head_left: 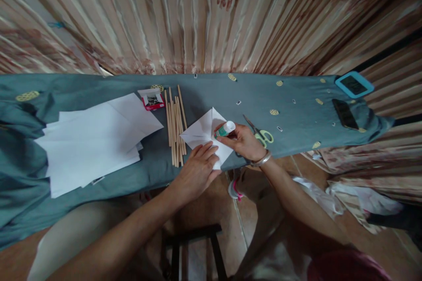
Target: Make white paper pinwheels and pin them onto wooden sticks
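Note:
A folded white paper square [201,126] with creases meeting at its middle lies near the table's front edge. My left hand [198,167] rests flat on its lower part, fingers stretched out over the paper. In my right hand [247,141] is a green and white glue stick [225,129], tilted, its lower end close to the paper's middle; whether it touches is hidden by my fingers. Just right of that hand lie scissors [260,134] with light green handles, partly covered by it. Several wooden sticks [174,127] lie left of the paper.
Loose white sheets [95,140] spread over the left of the cloth-covered table [211,90]. A small red box [153,100] of dark metal bits stands by the sticks. At the far right are a black phone [344,114] and a blue-framed tablet [354,84]. Curtains hang behind.

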A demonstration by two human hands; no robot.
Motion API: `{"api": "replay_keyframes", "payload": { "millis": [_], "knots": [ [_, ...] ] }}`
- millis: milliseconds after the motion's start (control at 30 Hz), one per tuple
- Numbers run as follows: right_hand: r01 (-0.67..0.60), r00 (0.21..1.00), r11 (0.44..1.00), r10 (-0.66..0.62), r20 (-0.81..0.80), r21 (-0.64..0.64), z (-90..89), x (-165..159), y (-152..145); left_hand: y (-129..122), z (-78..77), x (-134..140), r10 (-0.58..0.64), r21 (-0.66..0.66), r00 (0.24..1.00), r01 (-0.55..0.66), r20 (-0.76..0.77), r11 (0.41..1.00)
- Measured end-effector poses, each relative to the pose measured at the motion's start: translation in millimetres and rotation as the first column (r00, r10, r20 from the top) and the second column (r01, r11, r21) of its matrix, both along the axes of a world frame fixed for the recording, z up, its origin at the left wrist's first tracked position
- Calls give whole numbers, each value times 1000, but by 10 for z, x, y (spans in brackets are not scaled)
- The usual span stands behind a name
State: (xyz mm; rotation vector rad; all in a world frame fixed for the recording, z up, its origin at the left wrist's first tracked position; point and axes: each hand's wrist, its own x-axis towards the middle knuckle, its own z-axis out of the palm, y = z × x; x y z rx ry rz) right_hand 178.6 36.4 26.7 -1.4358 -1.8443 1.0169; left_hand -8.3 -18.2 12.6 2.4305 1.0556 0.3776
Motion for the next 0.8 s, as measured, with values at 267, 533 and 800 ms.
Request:
{"api": "replay_keyframes", "payload": {
  "millis": [267,533,800],
  "knots": [
    [-168,965,985,155,212,43,104,-13,69,2,-9,5,-2,12,1000,2,29,1000],
    [-128,965,986,99,244,106,43,-24,47,2,-19,15,-7,30,1000,7,-11,1000],
    [-21,960,989,-21,278,149,25,-111,-9,-9,-27,24,-3,41,1000,3,-19,999]
  ]
}}
